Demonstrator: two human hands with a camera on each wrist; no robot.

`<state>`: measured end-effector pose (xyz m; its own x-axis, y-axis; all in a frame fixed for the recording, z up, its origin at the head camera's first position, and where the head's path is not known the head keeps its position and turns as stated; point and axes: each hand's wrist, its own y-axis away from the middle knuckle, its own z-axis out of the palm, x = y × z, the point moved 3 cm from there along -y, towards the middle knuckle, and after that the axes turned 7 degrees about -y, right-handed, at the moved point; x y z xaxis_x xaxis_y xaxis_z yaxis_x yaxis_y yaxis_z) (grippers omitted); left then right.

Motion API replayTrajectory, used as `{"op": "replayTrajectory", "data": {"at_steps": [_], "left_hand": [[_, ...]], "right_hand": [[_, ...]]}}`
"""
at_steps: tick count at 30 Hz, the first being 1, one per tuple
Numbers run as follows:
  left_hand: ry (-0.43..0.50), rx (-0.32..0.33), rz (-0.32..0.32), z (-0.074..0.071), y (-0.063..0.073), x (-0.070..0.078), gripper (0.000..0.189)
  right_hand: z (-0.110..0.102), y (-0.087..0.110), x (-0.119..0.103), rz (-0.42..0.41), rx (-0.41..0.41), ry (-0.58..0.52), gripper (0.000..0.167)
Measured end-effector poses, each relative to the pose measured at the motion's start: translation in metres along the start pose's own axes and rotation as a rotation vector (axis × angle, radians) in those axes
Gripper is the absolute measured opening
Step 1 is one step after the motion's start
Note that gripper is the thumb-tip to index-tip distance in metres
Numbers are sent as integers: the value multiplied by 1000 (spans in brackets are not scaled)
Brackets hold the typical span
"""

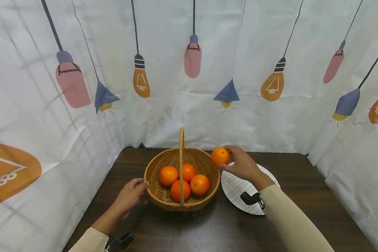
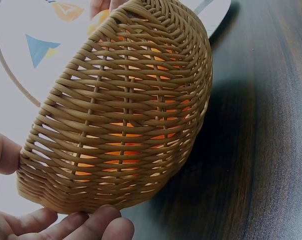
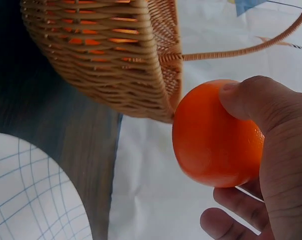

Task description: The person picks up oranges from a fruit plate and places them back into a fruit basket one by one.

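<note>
A wicker basket [image 1: 163,202] with a tall arched handle stands on the table, several oranges [image 1: 200,184] lying inside it. At its left rim my left hand [image 1: 130,196] grips the edge, thumb on the rim and fingers against the outer wall, as the left wrist view shows. Beside the right rim, my right hand [image 1: 244,165] holds one orange [image 3: 211,137] between thumb and fingers, raised above table height. Below that hand lies a white plate [image 1: 236,185] with a thin grid pattern, partly covered by the right forearm.
The dark wooden table [image 1: 296,189] runs back to a white curtain [image 1: 163,119] printed with hanging lamps, which also encloses the left and right sides. Black wrist-camera mounts [image 1: 250,198] sit on both wrists.
</note>
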<state>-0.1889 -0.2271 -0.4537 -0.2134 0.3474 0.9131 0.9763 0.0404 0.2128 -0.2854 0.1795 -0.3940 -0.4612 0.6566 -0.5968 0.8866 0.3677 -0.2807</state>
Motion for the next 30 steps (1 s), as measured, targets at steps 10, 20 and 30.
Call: {"op": "replayTrajectory", "data": {"at_steps": [10, 20, 30], "left_hand": [[7, 2, 0, 0, 1, -1, 55], [-1, -1, 11, 0, 0, -2, 58], [1, -8, 12, 0, 1, -2, 59]], "right_hand": [[12, -8, -15, 21, -42, -35, 75], [26, -13, -27, 17, -59, -30, 74], [32, -12, -24, 16, -100, -19, 73]]}}
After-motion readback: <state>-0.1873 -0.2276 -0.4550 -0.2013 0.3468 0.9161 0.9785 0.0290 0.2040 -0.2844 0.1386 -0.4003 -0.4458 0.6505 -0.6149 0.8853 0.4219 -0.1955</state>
